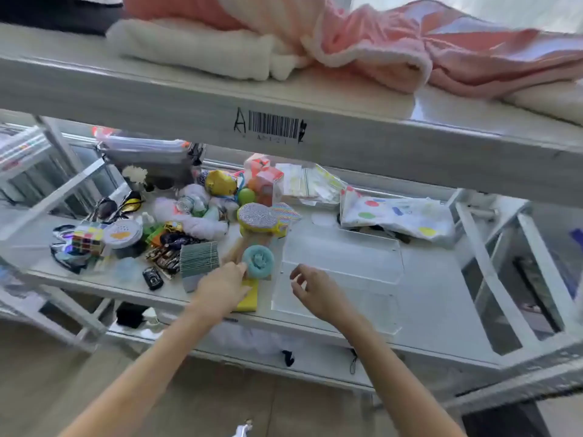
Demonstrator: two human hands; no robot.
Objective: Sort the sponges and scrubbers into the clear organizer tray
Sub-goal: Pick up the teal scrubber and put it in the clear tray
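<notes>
Touching teal scrubber (259,262), seemingly ungrasped.

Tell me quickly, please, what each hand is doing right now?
Left hand: fingertips at the teal round scrubber, grip not yet clear.
Right hand: open, empty, by the clear organizer tray.

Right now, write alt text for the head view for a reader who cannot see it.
A person's left hand touches a teal round scrubber on a cluttered white shelf, while the right hand hovers open beside a clear organizer tray that looks empty. A yellow sponge lies under the left hand; toys and a pink blanket fill the rest.
</notes>
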